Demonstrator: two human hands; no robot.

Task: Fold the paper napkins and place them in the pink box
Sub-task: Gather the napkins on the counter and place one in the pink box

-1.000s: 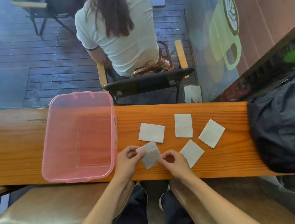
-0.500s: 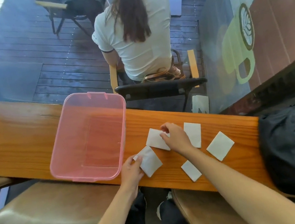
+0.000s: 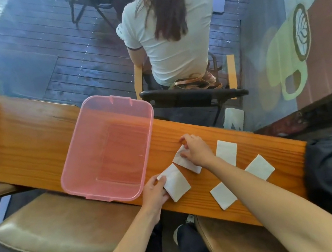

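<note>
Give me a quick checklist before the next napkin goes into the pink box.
1. Pink box open, nothing inside: ok.
2. Left hand on the near napkin: ok.
3. Right hand on the second napkin: ok.
4. Near napkin fully folded: cannot tell.
5. Three loose napkins, and, lie flat on the counter: ok.
6. Path to the box free: ok.
</note>
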